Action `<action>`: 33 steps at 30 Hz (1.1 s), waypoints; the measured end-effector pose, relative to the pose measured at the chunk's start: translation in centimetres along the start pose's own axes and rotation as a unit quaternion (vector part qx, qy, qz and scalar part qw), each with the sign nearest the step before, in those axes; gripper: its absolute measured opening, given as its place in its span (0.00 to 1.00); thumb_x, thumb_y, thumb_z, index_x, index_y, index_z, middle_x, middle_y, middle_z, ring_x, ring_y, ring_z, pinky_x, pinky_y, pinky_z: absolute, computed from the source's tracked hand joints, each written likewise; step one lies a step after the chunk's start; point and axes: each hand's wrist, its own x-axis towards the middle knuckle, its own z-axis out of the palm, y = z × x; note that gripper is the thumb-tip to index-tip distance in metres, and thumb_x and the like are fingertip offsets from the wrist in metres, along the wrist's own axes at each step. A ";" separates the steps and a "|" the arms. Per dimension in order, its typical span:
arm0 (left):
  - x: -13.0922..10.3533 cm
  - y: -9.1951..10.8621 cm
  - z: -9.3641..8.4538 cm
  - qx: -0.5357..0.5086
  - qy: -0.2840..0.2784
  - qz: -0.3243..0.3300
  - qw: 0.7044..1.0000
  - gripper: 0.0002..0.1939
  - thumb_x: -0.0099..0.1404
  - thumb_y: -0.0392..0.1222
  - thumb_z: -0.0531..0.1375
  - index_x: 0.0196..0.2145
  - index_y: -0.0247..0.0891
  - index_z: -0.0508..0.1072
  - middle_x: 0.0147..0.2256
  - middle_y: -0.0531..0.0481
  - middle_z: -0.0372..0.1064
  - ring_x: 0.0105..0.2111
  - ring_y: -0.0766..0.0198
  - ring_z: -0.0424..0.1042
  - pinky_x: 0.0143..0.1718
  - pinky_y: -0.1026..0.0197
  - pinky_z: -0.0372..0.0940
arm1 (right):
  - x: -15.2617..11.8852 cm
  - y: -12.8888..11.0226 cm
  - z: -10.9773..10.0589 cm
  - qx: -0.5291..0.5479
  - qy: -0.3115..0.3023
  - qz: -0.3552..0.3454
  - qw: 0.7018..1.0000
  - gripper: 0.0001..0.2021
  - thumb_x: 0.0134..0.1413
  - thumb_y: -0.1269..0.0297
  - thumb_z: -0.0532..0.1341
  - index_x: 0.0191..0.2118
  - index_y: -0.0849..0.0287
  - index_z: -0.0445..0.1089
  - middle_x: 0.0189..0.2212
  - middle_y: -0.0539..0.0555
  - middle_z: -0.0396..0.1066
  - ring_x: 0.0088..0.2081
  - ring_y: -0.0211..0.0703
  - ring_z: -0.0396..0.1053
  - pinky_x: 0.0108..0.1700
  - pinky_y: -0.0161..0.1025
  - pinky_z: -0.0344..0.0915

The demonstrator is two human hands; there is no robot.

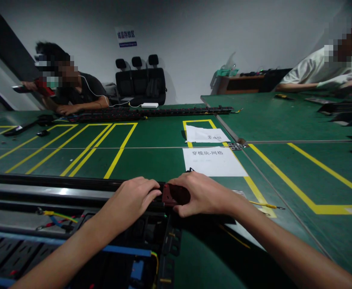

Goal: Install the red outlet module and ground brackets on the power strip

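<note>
My right hand (201, 194) is closed around a dark red, block-shaped end piece (167, 196), thumb below and fingers over the top. The piece sits against the right end of a long black rail (104, 184). My left hand (136, 196) is curled over that rail near the same end, thumb and forefinger close to the red piece; its lower fingers are hidden. In front lies a black assembly of slotted socket modules (10, 257) with blue strips. Yellow, red and blue wires (58, 216) with a metal lug come out beside the left forearm.
The green table (154, 134) has yellow taped outlines. White paper labels (215, 160) lie beyond my hands. Along the back runs a long black strip (188, 111). One co-worker (88, 92) leans over at the far left; another (308, 72) works at the right. Black seats (141, 82) stand by the wall.
</note>
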 end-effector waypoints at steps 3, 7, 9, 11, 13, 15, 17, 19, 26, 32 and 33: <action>-0.2 0.0 0.0 -0.006 0.014 0.007 1.000 0.13 0.76 0.41 0.53 0.40 0.38 0.76 0.35 0.47 0.75 0.37 0.57 0.74 0.40 0.56 0.67 | 0.0 -0.3 -0.2 -0.016 -0.002 -0.002 1.000 0.08 0.47 0.60 0.65 0.32 0.57 0.71 0.25 0.49 0.69 0.26 0.37 0.60 0.29 0.37 0.50; -0.6 -0.3 -0.7 0.004 0.060 0.013 0.998 0.12 0.73 0.47 0.56 0.43 0.38 0.75 0.41 0.44 0.73 0.43 0.53 0.71 0.45 0.51 0.66 | -0.2 -0.7 -0.4 -0.041 0.008 0.000 0.999 0.10 0.49 0.58 0.65 0.34 0.58 0.73 0.26 0.51 0.70 0.28 0.39 0.62 0.30 0.37 0.51; -0.8 -0.5 -0.9 0.007 0.059 0.021 0.998 0.21 0.69 0.55 0.61 0.51 0.38 0.73 0.49 0.41 0.72 0.49 0.49 0.70 0.50 0.47 0.65 | -0.3 -0.8 -0.5 -0.037 0.004 0.016 0.999 0.10 0.49 0.58 0.65 0.34 0.58 0.73 0.26 0.51 0.70 0.27 0.38 0.62 0.29 0.37 0.51; -0.9 -0.9 -1.0 -0.003 0.034 0.025 0.999 0.31 0.64 0.59 0.64 0.58 0.38 0.70 0.55 0.39 0.70 0.54 0.47 0.69 0.54 0.45 0.64 | -0.5 -0.9 -0.7 -0.037 0.002 0.038 0.999 0.11 0.48 0.57 0.67 0.35 0.59 0.74 0.26 0.51 0.71 0.26 0.38 0.63 0.28 0.37 0.50; -1.0 -1.1 -0.8 -0.016 0.000 0.014 1.000 0.35 0.63 0.60 0.65 0.60 0.37 0.69 0.55 0.38 0.71 0.54 0.47 0.70 0.54 0.45 0.64 | -0.6 -1.0 -0.8 -0.044 0.003 0.046 0.998 0.12 0.47 0.57 0.67 0.36 0.59 0.75 0.27 0.52 0.73 0.27 0.39 0.63 0.28 0.37 0.51; -1.0 -1.2 -0.6 -0.021 -0.019 0.003 1.000 0.34 0.63 0.60 0.65 0.60 0.37 0.70 0.53 0.39 0.74 0.51 0.47 0.72 0.52 0.46 0.65 | -0.6 -1.2 -0.8 -0.049 0.002 0.038 0.998 0.12 0.49 0.57 0.67 0.36 0.59 0.75 0.29 0.53 0.74 0.29 0.40 0.65 0.30 0.38 0.52; -1.0 -1.2 -0.6 -0.018 -0.020 0.004 1.000 0.33 0.64 0.59 0.64 0.60 0.37 0.70 0.52 0.40 0.74 0.50 0.48 0.74 0.51 0.47 0.66 | -0.5 -1.3 -0.6 -0.049 0.002 0.029 0.998 0.12 0.52 0.57 0.67 0.38 0.59 0.76 0.31 0.55 0.75 0.31 0.42 0.67 0.32 0.38 0.54; -1.0 -1.1 -0.6 -0.013 -0.015 0.015 1.000 0.32 0.65 0.58 0.64 0.59 0.37 0.71 0.52 0.40 0.74 0.50 0.48 0.74 0.50 0.47 0.66 | -0.2 -1.5 -0.3 -0.047 0.002 0.026 0.999 0.14 0.54 0.56 0.67 0.42 0.59 0.76 0.33 0.56 0.76 0.32 0.43 0.68 0.33 0.38 0.56; -1.0 -1.5 -0.5 0.013 -0.023 0.036 0.999 0.30 0.67 0.58 0.63 0.58 0.35 0.71 0.52 0.39 0.74 0.51 0.47 0.74 0.50 0.47 0.66 | -0.7 -1.4 -0.2 -0.039 0.007 0.046 0.998 0.44 0.56 0.46 0.68 0.71 0.61 0.55 0.57 0.68 0.72 0.53 0.59 0.71 0.52 0.50 0.66; -1.2 -1.9 -0.2 0.012 0.004 0.063 0.998 0.28 0.70 0.59 0.60 0.58 0.36 0.71 0.52 0.40 0.74 0.50 0.50 0.74 0.50 0.52 0.65 | -7.1 1.3 -4.3 -0.077 0.037 0.149 0.985 0.33 0.58 0.49 0.67 0.65 0.59 0.66 0.57 0.66 0.72 0.54 0.58 0.71 0.56 0.53 0.66; -1.2 -1.9 -0.1 0.012 0.006 0.062 0.998 0.28 0.70 0.60 0.60 0.58 0.36 0.71 0.52 0.40 0.74 0.50 0.50 0.74 0.50 0.52 0.65 | -8.5 2.0 -4.8 -0.082 0.030 0.185 0.979 0.33 0.57 0.51 0.67 0.65 0.60 0.67 0.54 0.66 0.74 0.51 0.58 0.73 0.53 0.52 0.68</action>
